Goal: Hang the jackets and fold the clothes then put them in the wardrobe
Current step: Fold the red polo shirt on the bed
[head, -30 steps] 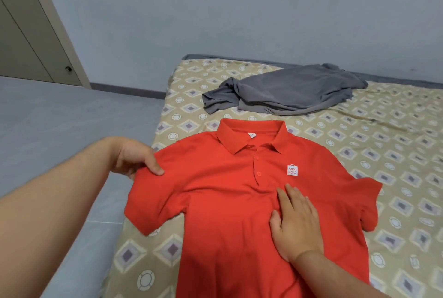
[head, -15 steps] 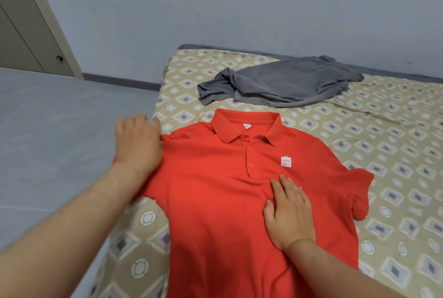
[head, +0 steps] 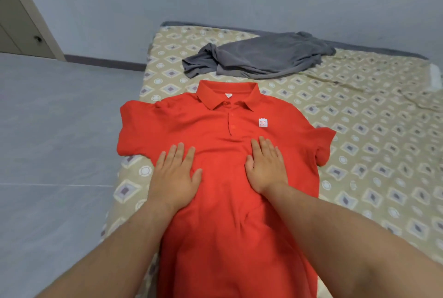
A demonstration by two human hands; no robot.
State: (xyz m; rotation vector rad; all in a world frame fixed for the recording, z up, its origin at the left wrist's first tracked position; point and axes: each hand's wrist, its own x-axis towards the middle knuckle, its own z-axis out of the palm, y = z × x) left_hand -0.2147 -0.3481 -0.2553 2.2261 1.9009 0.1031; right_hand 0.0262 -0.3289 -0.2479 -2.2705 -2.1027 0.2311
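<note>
A red polo shirt (head: 223, 139) lies spread face up on the bed, collar away from me, a small white logo on its chest. My left hand (head: 173, 176) rests flat on the shirt's left side below the sleeve, fingers straight. My right hand (head: 266, 166) presses flat on the chest just under the button placket. Both sleeves lie spread out to the sides. A crumpled grey garment (head: 259, 55) lies beyond the collar, near the wall.
The bed (head: 371, 130) has a beige sheet with a diamond pattern and runs along a pale blue wall. Grey floor (head: 60, 142) lies to the left of it. A door frame (head: 28, 10) stands at the upper left.
My left hand let go of the shirt's left sleeve and moved right and down onto the shirt body, now flat. The right hand stays pressed on the chest.
</note>
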